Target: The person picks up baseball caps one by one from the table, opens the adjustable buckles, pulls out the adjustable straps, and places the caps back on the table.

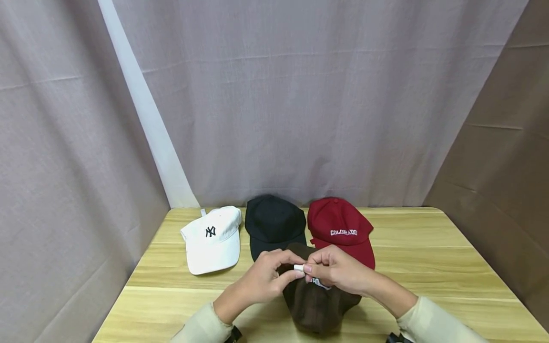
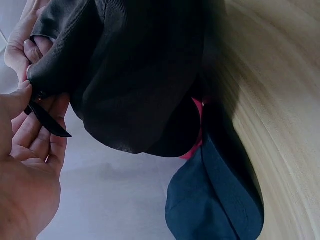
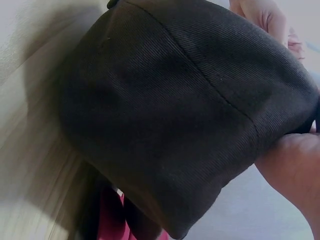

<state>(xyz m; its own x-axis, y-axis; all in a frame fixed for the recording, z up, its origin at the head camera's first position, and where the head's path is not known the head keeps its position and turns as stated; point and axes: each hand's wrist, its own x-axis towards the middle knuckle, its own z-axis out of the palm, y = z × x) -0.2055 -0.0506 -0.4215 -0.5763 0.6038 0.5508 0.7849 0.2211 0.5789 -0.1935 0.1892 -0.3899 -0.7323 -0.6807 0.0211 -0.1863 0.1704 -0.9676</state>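
A dark brown cap (image 1: 315,305) is held over the front of the table, its crown toward the wearer. With thumb and fingers my left hand (image 1: 268,276) pinches the cap's back strap (image 2: 50,120), whose loose dark end sticks out past the fingertips. My right hand (image 1: 343,271) grips the same back edge from the other side, fingertips meeting those of the left. Between the fingertips shows a small white piece (image 1: 299,268); its kind is unclear. Cloth hides part of the right fingers in the left wrist view.
Behind the brown cap, a white cap (image 1: 214,238), a black cap (image 1: 274,219) and a red cap (image 1: 339,221) stand in a row, left to right. The wooden table (image 1: 429,267) backs onto a grey curtain (image 1: 291,119).
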